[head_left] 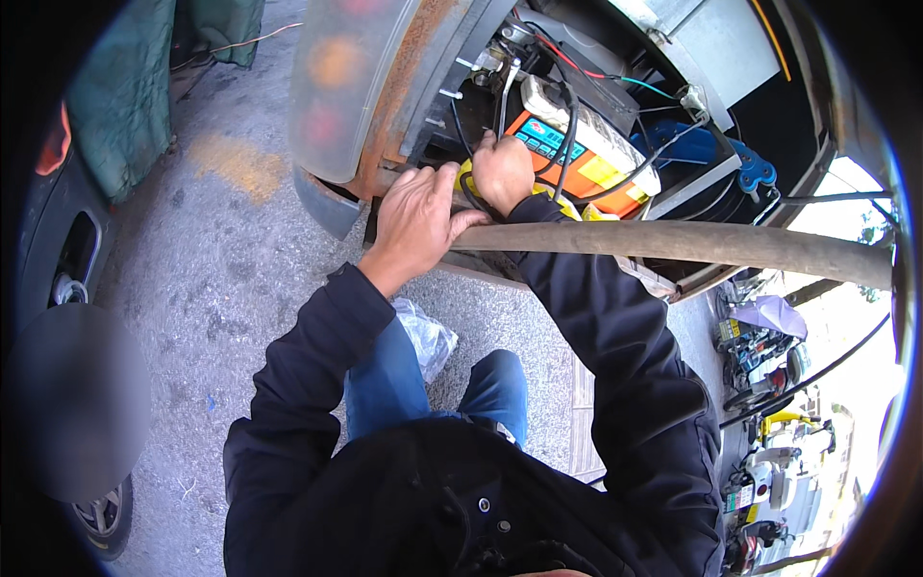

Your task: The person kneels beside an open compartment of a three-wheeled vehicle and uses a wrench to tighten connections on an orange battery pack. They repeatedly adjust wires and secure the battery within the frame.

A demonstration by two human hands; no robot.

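My left hand (415, 217) grips the lower edge of the open compartment, fingers curled over it and thumb at a long grey-brown bar (692, 245). Just right of it, my right hand (500, 165) reaches in with curled fingers against cables beside an orange battery-like unit (615, 192) with a pale top; what it holds is hidden. Yellow material (601, 213) lies under the unit. Black, red and green wires (586, 69) cross above it, and a blue metal part (755, 171) sits to the right.
A rusty vehicle corner with a cloudy lamp (341, 87) borders the compartment. A dark vehicle (62, 231) and green tarp (125, 96) are at left. A clear plastic bag (431, 341) lies on the pavement (221, 288) beside my legs. Scooters (769, 462) stand at right.
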